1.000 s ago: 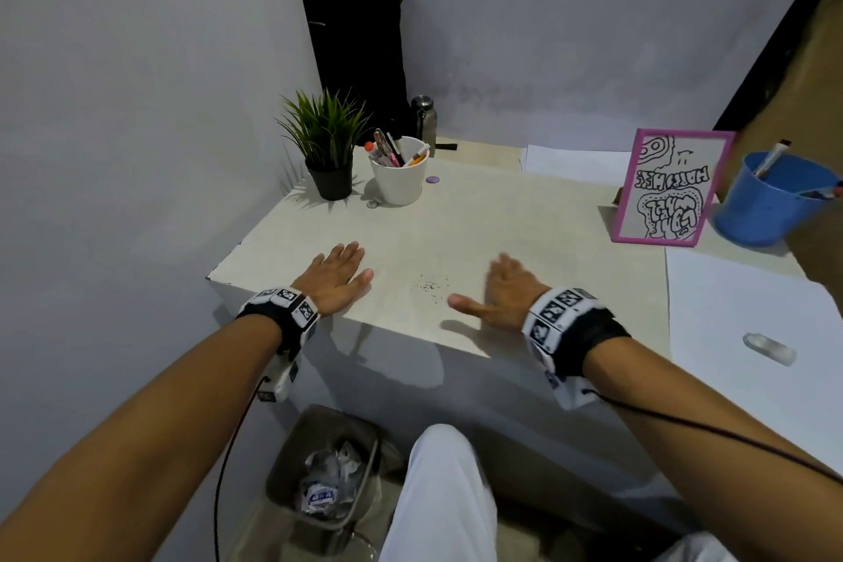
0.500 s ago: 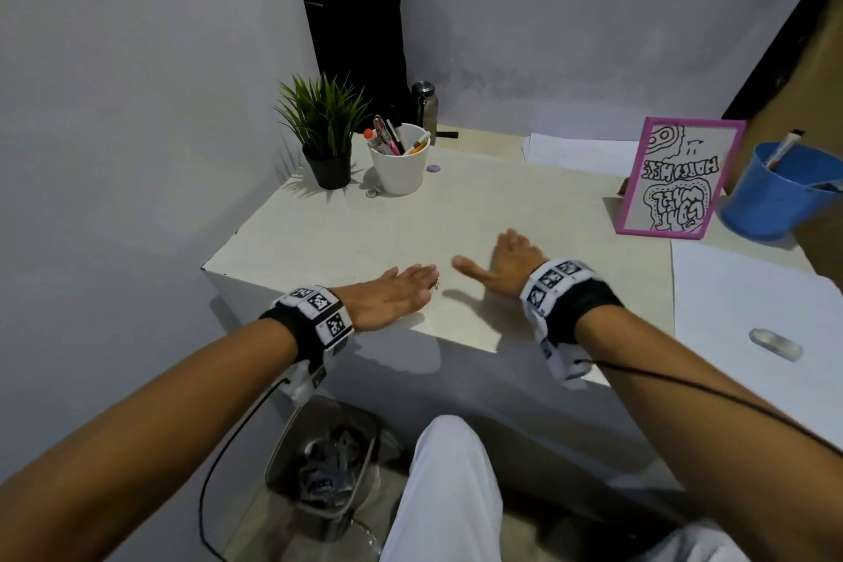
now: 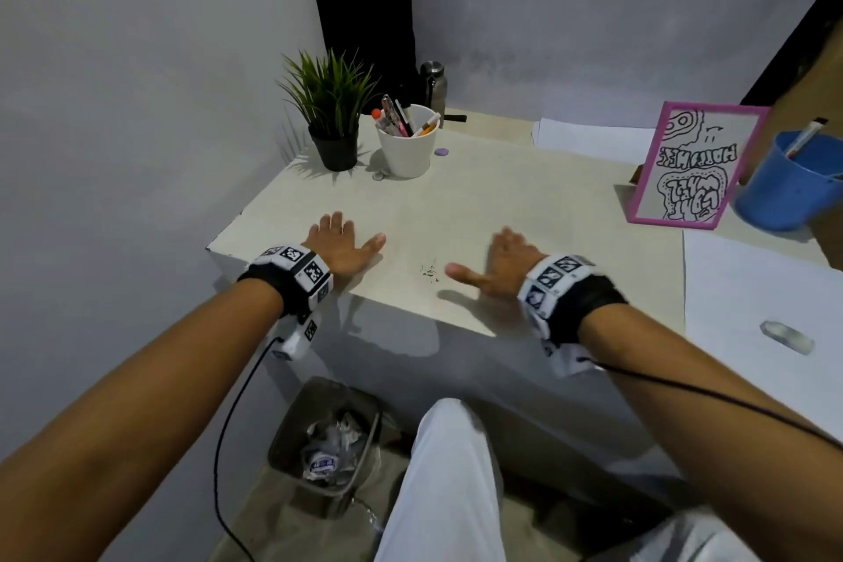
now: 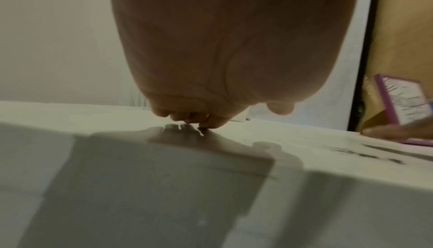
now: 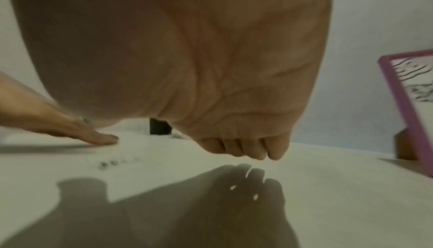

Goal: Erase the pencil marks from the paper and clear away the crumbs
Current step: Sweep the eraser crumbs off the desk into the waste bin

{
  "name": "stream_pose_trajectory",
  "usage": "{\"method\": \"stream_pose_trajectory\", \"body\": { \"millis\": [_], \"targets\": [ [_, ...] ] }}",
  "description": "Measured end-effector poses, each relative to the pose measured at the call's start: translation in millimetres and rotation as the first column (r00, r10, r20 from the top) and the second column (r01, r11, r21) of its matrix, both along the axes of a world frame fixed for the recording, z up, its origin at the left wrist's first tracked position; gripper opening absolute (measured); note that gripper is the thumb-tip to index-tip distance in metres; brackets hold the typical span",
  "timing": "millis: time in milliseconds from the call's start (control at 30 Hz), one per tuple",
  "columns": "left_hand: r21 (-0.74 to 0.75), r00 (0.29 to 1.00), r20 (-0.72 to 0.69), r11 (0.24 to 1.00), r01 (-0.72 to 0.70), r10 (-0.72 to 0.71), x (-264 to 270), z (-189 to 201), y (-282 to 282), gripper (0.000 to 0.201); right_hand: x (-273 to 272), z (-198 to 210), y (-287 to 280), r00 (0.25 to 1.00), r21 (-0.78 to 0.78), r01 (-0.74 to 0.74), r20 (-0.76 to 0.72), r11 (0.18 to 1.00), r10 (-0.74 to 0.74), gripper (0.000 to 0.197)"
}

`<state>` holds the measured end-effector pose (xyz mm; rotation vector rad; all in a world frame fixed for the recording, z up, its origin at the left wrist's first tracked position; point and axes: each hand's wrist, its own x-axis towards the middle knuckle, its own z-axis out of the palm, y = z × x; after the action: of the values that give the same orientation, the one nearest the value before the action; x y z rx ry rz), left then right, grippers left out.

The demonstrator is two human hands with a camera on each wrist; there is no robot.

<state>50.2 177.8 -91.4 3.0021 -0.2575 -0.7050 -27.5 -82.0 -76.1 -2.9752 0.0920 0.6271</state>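
I see both hands lying on the paper [image 3: 479, 196], which covers the near left part of the table [image 3: 748, 251]. My left hand [image 3: 340, 242] is flat with straight fingers spread a little, holding nothing; my right hand [image 3: 499, 262] is also flat, the thumb stretched out to the left, and it pinches nothing. Between them, near the front edge, lies a small group of dark crumbs [image 3: 429, 272], just left of the right thumb tip. I cannot see clear pencil marks on the sheet, so I judge the erasing is done and the sweeping is the step in hand. The eraser [image 3: 787, 337] rests well apart on the right, on another white sheet. The trash bin [image 3: 326, 438] stands on the floor below the edge, more to the left than the crumbs. This is the main risk in my opinion: if I push the crumbs straight toward me, they will fall beside the bin onto the floor or my white trousers [image 3: 451, 479]. A too hard stroke could also smear the graphite or slide the paper, because it hangs at the edge.
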Motion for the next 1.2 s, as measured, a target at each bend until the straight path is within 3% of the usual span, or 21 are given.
{"method": "stream_pose_trajectory", "body": {
  "millis": [133,300,400,533,600,733,867,1000,1100,1200],
  "targets": [
    [-0.055,0.984,-0.044,0.984,0.169,-0.171,-38.9,-6.8,-7.4,0.102,-21.6,-18.8,-8.8,0.997,-0.081,0.015,-0.069,0.997,-0.020,0.144],
    [-0.194,0.910,-0.107,0.906,0.376,-0.400,-61.6,-0.7,-49.1,0.075,-22.6,-18.6,48.3,0.974,0.000,-0.198,-0.109,0.980,0.197,0.138],
    [-0.288,0.939,-0.046,0.904,0.315,-0.341,-46.8,14.3,-43.1,0.066,-9.3,0.0,42.7,0.978,0.020,-0.193,-0.080,0.981,0.194,0.127],
    [-0.104,0.980,-0.047,0.976,0.189,-0.194,-29.4,11.9,-20.8,0.067,9.3,-4.3,22.8,0.995,-0.035,0.015,-0.094,0.999,-0.018,0.132],
    [-0.087,0.972,-0.061,0.972,0.220,-0.226,-36.6,4.4,-23.2,0.070,6.1,-13.1,36.7,0.996,-0.038,-0.047,-0.080,0.998,0.044,0.133],
    [-0.217,0.923,-0.106,0.915,0.341,-0.369,-58.6,2.8,-34.5,0.064,-6.1,-19.4,70.4,0.951,0.020,-0.302,-0.063,0.953,0.303,0.124],
    [-0.376,0.965,0.001,0.894,0.244,-0.263,-50.3,2.7,7.2,0.060,-19.2,-10.2,45.2,0.981,0.067,-0.193,0.022,0.979,0.192,0.118],
    [-0.296,0.984,0.082,0.939,0.175,-0.158,-51.6,-14.2,38.3,0.063,-40.0,-17.2,41.0,1.000,0.000,0.014,-0.026,1.000,-0.014,0.132],
    [-0.184,0.964,0.142,0.950,0.251,-0.227,-59.7,-19.3,24.1,0.064,-40.7,-25.6,78.5,0.998,0.047,-0.056,-0.030,0.997,0.057,0.134],
    [-0.218,0.942,0.065,0.917,0.335,-0.329,-64.4,-13.4,1.9,0.062,-35.3,-18.1,95.1,0.993,0.091,-0.111,-0.019,0.990,0.113,0.128]
  ]
}}
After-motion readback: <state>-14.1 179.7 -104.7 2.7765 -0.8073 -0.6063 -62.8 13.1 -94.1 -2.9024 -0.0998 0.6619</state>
